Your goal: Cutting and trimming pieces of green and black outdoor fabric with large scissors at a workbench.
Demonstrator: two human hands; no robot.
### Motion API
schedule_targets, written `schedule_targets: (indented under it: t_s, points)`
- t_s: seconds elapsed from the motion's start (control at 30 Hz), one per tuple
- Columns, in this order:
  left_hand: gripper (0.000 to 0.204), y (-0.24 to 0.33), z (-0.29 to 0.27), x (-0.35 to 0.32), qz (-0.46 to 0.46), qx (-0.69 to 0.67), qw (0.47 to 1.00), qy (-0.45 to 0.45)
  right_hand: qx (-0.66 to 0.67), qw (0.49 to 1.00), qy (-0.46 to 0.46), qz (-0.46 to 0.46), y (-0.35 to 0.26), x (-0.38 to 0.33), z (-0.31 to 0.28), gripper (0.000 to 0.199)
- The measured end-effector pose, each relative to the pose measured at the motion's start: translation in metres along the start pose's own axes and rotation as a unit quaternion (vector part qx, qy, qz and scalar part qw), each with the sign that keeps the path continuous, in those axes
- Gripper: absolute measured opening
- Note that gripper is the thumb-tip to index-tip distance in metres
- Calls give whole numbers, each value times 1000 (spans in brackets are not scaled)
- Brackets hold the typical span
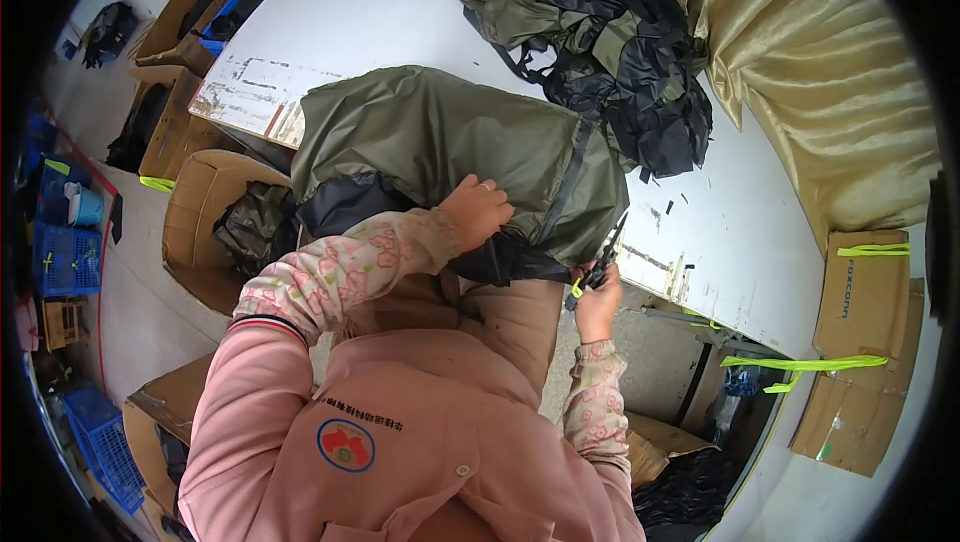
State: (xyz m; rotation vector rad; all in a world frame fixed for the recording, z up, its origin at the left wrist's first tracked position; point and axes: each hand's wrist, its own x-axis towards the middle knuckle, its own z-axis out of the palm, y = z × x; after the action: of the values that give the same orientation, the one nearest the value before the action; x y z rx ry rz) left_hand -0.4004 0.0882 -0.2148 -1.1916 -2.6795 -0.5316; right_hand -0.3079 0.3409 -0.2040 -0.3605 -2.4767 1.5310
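A large olive-green and black fabric piece (440,132), smooth and slightly shiny with a dark strip near its right end, lies over the near table edge and my lap. My left hand (476,212) rests on its near side, fingers curled round a fold of the fabric. At the fabric's right corner my right hand (600,299) is closed on black scissors (598,272). Their blades point up and away, alongside the fabric, and something yellow-green is on the handle. Part of my right fingers is hidden behind the scissors and cloth.
A heap of similar olive and black fabric (610,52) lies on the white table (390,12). Left of my lap stands an open cardboard box (190,227) with dark fabric inside. A gold curtain (820,72) hangs at the right, above flattened cardboard (850,402). Blue crates (70,260) line the far left.
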Motion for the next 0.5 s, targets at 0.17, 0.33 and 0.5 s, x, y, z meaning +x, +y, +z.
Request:
schedule_targets:
  t_s: [0.17,0.33,0.5]
  points:
    - [21,-10,-23,-14,-55,-114,992,4,-33,999,14,2,9,-9,-43,21]
    - [27,12,-52,-6,-5,-178,984,-6,-99,994,-24,27,6,-21,-47,24]
    - [38,24,-30,20,71,-195,978,29,-113,993,-31,5,2,-23,-45,23]
